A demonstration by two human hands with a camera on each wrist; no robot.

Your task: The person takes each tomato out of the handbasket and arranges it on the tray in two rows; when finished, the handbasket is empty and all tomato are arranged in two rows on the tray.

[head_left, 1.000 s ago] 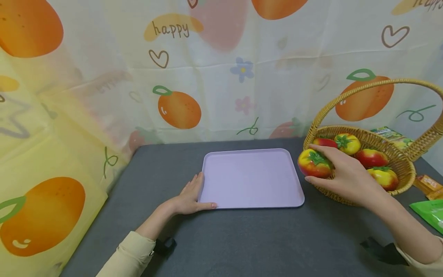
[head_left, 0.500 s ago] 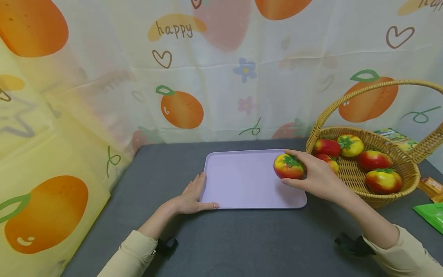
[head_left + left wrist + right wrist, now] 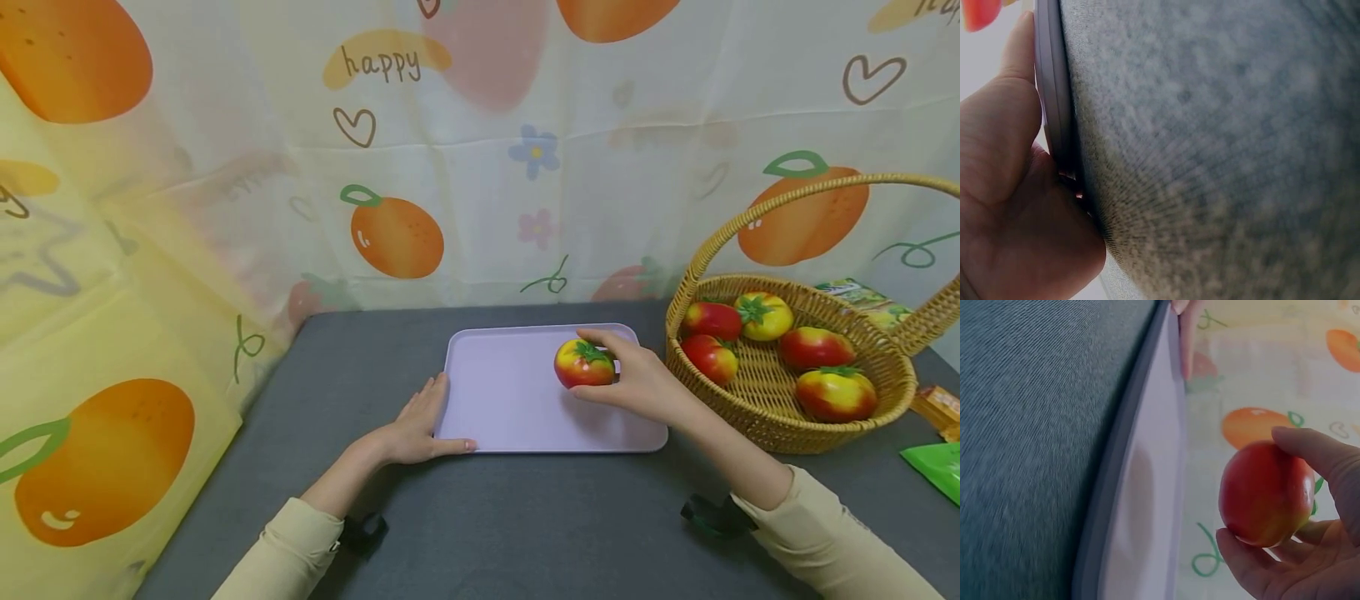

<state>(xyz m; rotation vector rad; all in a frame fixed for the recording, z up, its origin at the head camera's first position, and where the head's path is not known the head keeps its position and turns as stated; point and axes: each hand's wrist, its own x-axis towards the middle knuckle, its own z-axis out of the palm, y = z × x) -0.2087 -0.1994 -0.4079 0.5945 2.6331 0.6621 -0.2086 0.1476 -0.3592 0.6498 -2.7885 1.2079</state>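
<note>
The left hand (image 3: 415, 431) lies spread on the grey worktop (image 3: 525, 517), fingers straight against the tray (image 3: 502, 417) at its left edge and near corner. To its right, the right hand (image 3: 637, 385) curls round a tomato (image 3: 583, 364) held just above the tray's middle. Right of that hand stands a basket (image 3: 780, 421) holding four more tomatoes (image 3: 813, 347)

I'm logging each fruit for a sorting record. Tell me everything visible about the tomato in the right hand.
The tomato is round, glossy and plastic-looking, red blending into yellow, with a green leafy stem cap on top. It sits upright, held in the right hand by thumb and fingers, above the lilac tray; whether it touches the tray is unclear.
</note>
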